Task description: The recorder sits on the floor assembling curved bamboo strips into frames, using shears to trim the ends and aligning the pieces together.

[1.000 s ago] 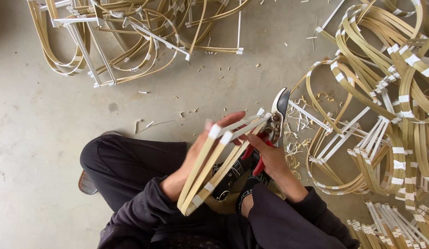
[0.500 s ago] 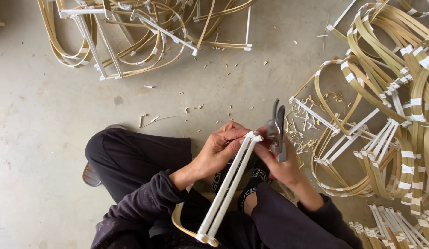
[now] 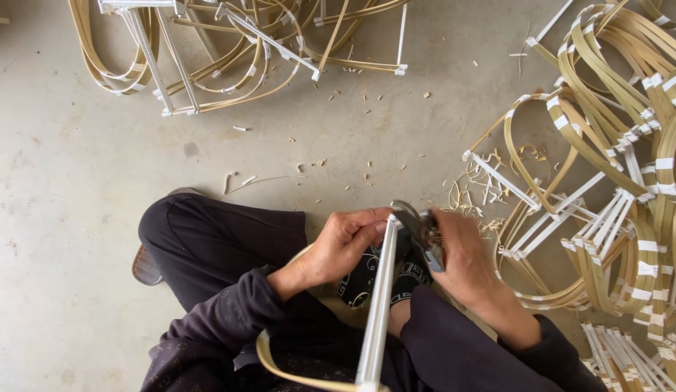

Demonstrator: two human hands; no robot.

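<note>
Left hand [image 3: 345, 243] grips bamboo frame [image 3: 376, 312] top; right hand [image 3: 465, 254] apparently clamps pliers [image 3: 419, 231] there.

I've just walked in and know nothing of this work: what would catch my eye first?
At centre, the left hand grips the top of a white-taped bamboo frame, while the right hand presses metal pliers against its end. Heaps of bent bamboo frames crowd the floor on the right and along the top.
</note>
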